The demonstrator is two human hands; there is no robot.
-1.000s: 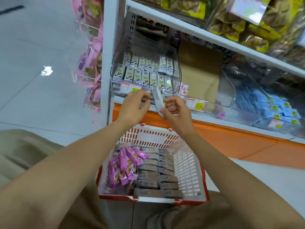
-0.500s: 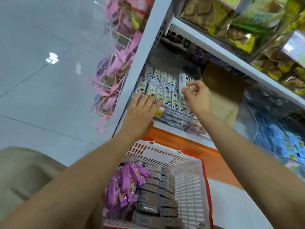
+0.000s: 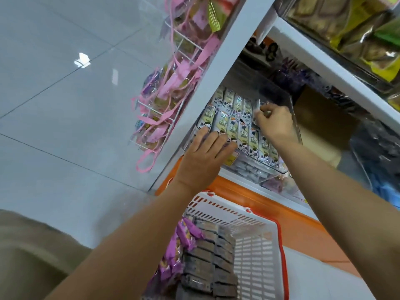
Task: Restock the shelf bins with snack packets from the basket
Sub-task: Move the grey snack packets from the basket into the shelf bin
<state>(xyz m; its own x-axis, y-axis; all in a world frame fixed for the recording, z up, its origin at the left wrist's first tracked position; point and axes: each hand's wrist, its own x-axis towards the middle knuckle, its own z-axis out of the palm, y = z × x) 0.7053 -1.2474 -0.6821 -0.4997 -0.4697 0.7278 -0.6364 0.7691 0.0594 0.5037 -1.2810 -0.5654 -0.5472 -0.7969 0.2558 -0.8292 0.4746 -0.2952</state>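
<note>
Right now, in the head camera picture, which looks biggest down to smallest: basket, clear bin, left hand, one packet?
1. basket and clear bin: about alike; the basket is nearer and cut off, so I won't rank them.
2. left hand
3. packet pinched by the right hand

Pale glossy floor tiles [image 3: 65, 126] carry a bright light glare [image 3: 82, 59]; a white shelf upright [image 3: 227, 72] rises above an orange base [image 3: 303, 230].
</note>
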